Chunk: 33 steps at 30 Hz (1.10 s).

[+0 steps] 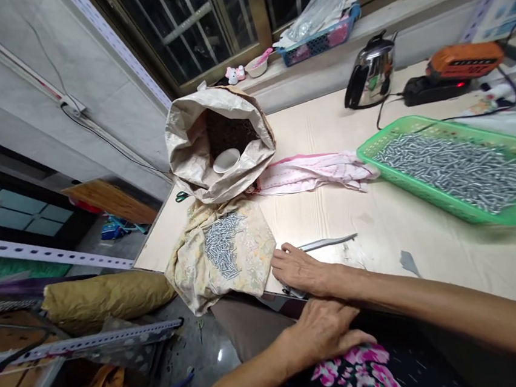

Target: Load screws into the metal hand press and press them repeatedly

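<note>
My right hand point(298, 269) rests at the table's front edge with its fingers curled. A small dark thing point(292, 291) shows under its palm, too hidden to name. Just below, over my lap, my left hand point(323, 328) lies close to the right wrist with thumb and forefinger apart; its other fingers are partly hidden. To the left of my hands, a flowered cloth point(253, 242) carries a heap of small silver screws point(226, 245). Beyond my right fingers lies a thin grey strip point(329, 242), flat on the table.
An open white sack point(180, 140) with a white bowl point(226, 160) inside stands behind the cloth. A green basket point(427, 201) full of metal pieces is at right. A pink-white cloth point(311, 173), a kettle point(371, 70) and an orange battery point(464, 61) sit farther back.
</note>
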{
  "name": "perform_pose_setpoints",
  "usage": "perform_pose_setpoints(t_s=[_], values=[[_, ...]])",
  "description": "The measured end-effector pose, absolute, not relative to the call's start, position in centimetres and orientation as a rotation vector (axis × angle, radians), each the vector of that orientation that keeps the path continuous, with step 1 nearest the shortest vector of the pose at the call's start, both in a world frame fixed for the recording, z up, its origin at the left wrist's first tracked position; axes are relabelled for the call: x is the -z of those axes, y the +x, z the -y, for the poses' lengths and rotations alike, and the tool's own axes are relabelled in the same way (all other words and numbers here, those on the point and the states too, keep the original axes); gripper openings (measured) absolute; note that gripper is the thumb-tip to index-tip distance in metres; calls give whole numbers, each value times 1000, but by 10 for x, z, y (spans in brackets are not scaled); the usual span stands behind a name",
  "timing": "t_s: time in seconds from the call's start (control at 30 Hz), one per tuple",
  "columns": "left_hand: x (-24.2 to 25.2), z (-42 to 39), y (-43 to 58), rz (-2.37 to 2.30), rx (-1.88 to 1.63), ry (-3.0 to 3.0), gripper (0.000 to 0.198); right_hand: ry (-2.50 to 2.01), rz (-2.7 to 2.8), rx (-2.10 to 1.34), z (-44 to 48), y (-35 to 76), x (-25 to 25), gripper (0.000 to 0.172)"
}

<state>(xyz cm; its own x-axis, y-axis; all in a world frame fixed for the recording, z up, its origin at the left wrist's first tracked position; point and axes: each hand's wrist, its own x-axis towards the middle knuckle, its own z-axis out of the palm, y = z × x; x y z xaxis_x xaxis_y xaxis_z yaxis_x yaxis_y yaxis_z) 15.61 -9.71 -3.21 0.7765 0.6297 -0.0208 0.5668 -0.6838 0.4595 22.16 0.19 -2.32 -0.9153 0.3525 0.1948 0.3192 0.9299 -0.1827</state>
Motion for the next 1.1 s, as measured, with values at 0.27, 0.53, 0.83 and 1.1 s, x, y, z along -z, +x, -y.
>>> perform_pose_setpoints(t_s=[0.27,0.53,0.83,1.1], values=[[15,49,95,-1077,-869,2800,24,-837,2169,-148,-37,309,-56,20],[-10,-41,0,-2055,215,2666,25,-1532,1973,523,-38,443,-95,35],[0,-68,-25,-1777,23,2798,35,-1368,2463,-519,55,341,9,17],[-26,16,67,-1665,-413,1793,33,-1214,2497,-716,65,334,23,12]])
